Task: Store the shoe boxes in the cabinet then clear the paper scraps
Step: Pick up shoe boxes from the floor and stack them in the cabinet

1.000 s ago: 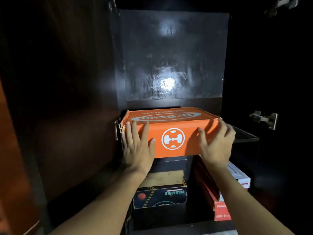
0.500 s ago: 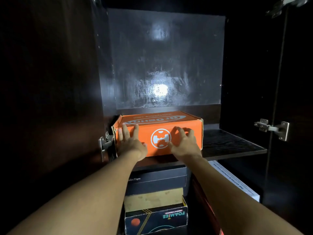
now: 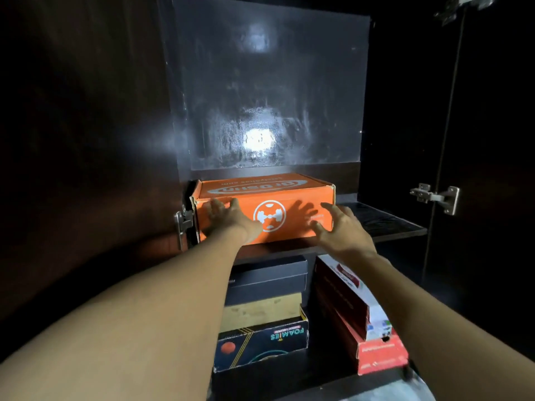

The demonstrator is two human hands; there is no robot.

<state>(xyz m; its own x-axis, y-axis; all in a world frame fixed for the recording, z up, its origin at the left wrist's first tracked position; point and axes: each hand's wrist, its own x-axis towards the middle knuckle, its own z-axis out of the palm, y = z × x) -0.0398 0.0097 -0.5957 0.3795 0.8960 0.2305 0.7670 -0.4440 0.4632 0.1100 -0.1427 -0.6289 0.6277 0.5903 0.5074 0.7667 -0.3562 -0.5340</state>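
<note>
Two bare hands reach into a dark cabinet [image 3: 86,140], both at the front face of an orange shoe box [image 3: 265,208]. At far left, the cabinet's brown side wall carries a metal hinge [image 3: 181,224], just beside the box's left end. The left hand [image 3: 228,217] lies flat against the left part of the box front, fingers spread and loose, gripping nothing; its image is blurred, so whether the palm presses the cardboard cannot be told. The box sits on the upper shelf [image 3: 385,222], pushed against the left wall, with a white round logo in the middle of its front. The right hand [image 3: 340,227] is open with fingers splayed, just in front of the box's right end and casting a shadow on it; it holds nothing. Below the shelf, a stack of three boxes stands under the orange one: a dark box [image 3: 269,280] on top, a tan box [image 3: 262,312] in the middle, and a black box marked FOAMIES [image 3: 262,344] at the bottom. To their right, two red boxes [image 3: 359,319] are stacked. At far right, a second hinge [image 3: 437,196] shows on the dark side panel.
</note>
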